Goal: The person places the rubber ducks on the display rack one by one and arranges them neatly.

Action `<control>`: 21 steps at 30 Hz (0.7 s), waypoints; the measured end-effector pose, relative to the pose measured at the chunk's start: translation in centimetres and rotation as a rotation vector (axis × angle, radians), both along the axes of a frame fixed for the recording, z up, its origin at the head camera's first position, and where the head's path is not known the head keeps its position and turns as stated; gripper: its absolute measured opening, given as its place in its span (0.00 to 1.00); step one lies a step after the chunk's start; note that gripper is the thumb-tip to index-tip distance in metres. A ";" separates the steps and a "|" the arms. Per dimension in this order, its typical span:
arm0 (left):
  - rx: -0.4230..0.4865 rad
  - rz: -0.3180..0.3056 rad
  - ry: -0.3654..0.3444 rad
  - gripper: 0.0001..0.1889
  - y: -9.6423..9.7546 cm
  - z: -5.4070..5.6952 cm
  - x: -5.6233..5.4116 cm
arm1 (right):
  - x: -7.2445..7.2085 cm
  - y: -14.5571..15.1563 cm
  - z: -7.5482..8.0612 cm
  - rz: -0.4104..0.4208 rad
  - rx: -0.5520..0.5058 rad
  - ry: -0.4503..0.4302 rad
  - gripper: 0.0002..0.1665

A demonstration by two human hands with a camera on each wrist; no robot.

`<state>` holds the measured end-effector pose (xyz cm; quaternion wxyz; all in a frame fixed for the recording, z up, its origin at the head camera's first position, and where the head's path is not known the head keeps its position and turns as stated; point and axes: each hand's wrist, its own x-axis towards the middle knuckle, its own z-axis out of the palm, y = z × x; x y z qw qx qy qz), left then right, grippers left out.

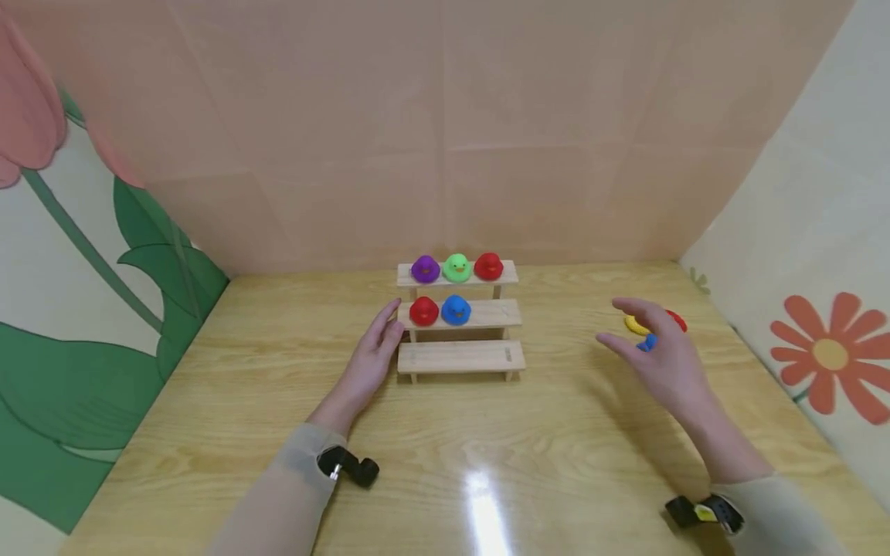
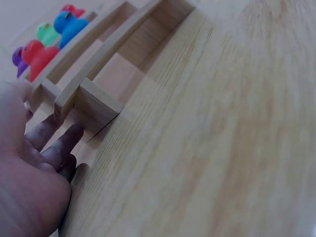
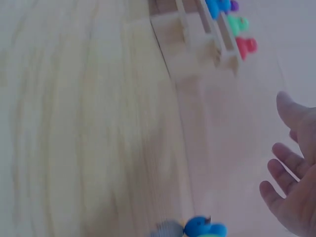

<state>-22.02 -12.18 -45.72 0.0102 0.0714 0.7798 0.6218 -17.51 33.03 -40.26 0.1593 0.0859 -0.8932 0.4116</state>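
Observation:
A three-tier wooden stand (image 1: 462, 357) holds small rubber ducks. On its top tier sit a purple duck (image 1: 425, 269), a green duck (image 1: 457, 268) and a red duck (image 1: 489, 266). The middle tier bears another red duck (image 1: 423, 311) and a blue duck (image 1: 456, 310); no duck is on the bottom tier. My left hand (image 1: 371, 357) rests at the stand's left end, its fingertips right at the wood. At the right, my right hand (image 1: 667, 363) hovers with thumb and fingers spread and nothing between them, partly hiding a yellow thing (image 1: 635, 325), a blue thing (image 1: 647, 343) and a red thing (image 1: 677, 320).
The wooden table (image 1: 556, 448) stretches around the stand. Behind it rises a pinkish backdrop (image 1: 445, 154). A side panel with a red flower (image 1: 830, 355) borders the right, and one with green leaves (image 1: 83, 386) the left.

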 end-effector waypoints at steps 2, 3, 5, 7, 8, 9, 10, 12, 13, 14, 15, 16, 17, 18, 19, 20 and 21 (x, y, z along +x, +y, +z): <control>0.001 -0.001 -0.001 0.34 0.0 0.0 -0.1 | -0.1 1.0 -0.1 -0.023 -0.009 -0.045 0.41; 0.004 -0.001 0.000 0.34 -0.1 -0.1 -0.1 | -0.2 1.5 -0.2 -0.033 -0.014 -0.053 0.41; 0.006 0.000 -0.004 0.33 0.0 0.0 -0.1 | -0.2 2.3 -0.5 -0.062 -0.018 -0.065 0.41; 0.008 0.001 -0.009 0.32 0.0 0.1 0.0 | -0.3 3.0 -0.7 -0.095 -0.010 -0.068 0.41; 0.008 0.003 -0.012 0.32 0.1 0.1 0.0 | -0.4 3.3 -0.8 -0.105 -0.005 -0.066 0.41; 0.008 0.005 -0.012 0.31 0.1 0.1 0.0 | -0.4 3.6 -0.9 -0.115 0.000 -0.068 0.41; 0.008 0.004 -0.011 0.31 0.1 0.1 0.0 | -0.4 3.9 -0.9 -0.126 0.006 -0.078 0.42; 0.012 -0.002 0.002 0.32 0.1 0.0 -0.1 | -0.5 4.6 -1.2 -0.137 0.006 -0.100 0.44; 0.016 -0.005 0.008 0.33 0.0 0.0 -0.2 | -0.5 5.0 -1.4 -0.141 0.003 -0.104 0.44; 0.018 -0.007 0.016 0.34 0.0 -0.1 -0.2 | -0.6 5.4 -1.6 -0.140 0.003 -0.103 0.44; 0.022 -0.007 0.023 0.34 0.0 -0.1 -0.3 | -0.6 5.8 -1.8 -0.141 -0.001 -0.099 0.44; 0.025 -0.008 0.028 0.35 0.0 -0.2 -0.3 | -0.6 6.2 -2.0 -0.139 -0.007 -0.094 0.43; 0.027 -0.008 0.031 0.35 0.0 -0.2 -0.4 | -0.7 6.7 -2.2 -0.138 -0.012 -0.092 0.43; 0.027 -0.007 0.030 0.35 -0.1 -0.2 -0.4 | -0.6 7.1 -2.4 -0.136 -0.008 -0.093 0.43; 0.029 -0.008 0.029 0.35 -0.1 -0.3 -0.5 | -0.6 7.6 -2.5 -0.135 0.001 -0.098 0.43; 0.029 -0.008 0.027 0.35 -0.1 -0.3 -0.5 | -0.6 8.0 -2.6 -0.134 0.009 -0.115 0.44; 0.029 -0.010 0.027 0.35 -0.1 -0.3 -0.5 | -0.5 8.4 -2.7 -0.132 0.015 -0.138 0.45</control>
